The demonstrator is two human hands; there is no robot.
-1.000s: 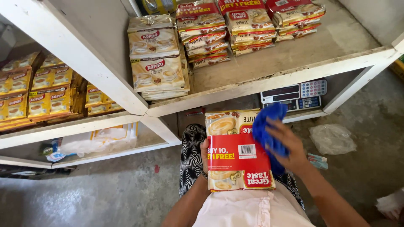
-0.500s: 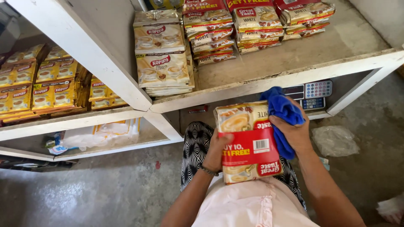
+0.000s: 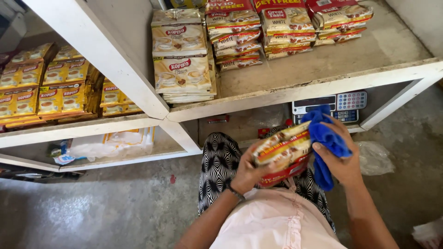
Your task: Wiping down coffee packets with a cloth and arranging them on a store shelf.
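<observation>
1. Looking down from the head camera, the left hand (image 3: 249, 173) grips a red and cream packet bundle (image 3: 282, 152) from below and from its left end, fingers curled around the edge and closed on it.
2. The right hand (image 3: 339, 159) presses a blue cloth (image 3: 325, 138) against the right end of the bundle, thumb and fingers pinched on the folds, with part of the cloth hanging down below the palm.
3. The bundle sits between the two hands, tilted so its long face turns upward, held above the lap over black and white patterned trousers (image 3: 219, 163) and a pale pink shirt (image 3: 277, 221).
4. A white shelf (image 3: 295, 90) stands just beyond the hands; it carries a stack of cream coffee packets (image 3: 182, 60) and rows of red and cream packets (image 3: 286, 23) like the one held.
5. A calculator (image 3: 330, 103) lies on the lower shelf, right behind the cloth.
6. Yellow packets (image 3: 41, 85) fill the shelf at far left, well apart from the hands.
7. A clear plastic bag (image 3: 374, 157) lies on the concrete floor (image 3: 92, 207) near the right hand.
</observation>
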